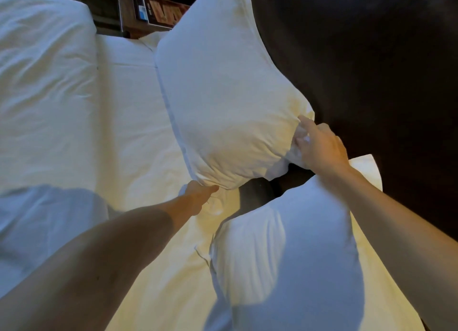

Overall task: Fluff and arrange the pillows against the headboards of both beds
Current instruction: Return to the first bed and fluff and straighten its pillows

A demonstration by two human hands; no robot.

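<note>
2 white pillows lean against the dark headboard [371, 70] along the right side of the view. The farther pillow [223, 95] stands propped against the headboard, its long seamed edge resting on the white bed sheet [128, 107]. The left hand [199, 194] is pinched onto that pillow's near lower corner, thumb on top and the fingers tucked under the fabric. The right hand [319, 145] grips the same pillow's other near corner, up by the headboard, fingers curled into bunched pillowcase (the forefinger sticks out straighter than the rest).

The nearer pillow [285, 256] lies below the right forearm, also against the headboard, with a dark gap between the 2 pillows where they do not meet. Part of it sits in bluish shadow.

A crumpled white duvet [42, 83] is heaped on the left of the bed, well apart from the pillows. Beyond the bed's far edge stands a wooden nightstand [128, 21] holding a printed card or booklet [166, 11], its lettering too blurred to read.
</note>
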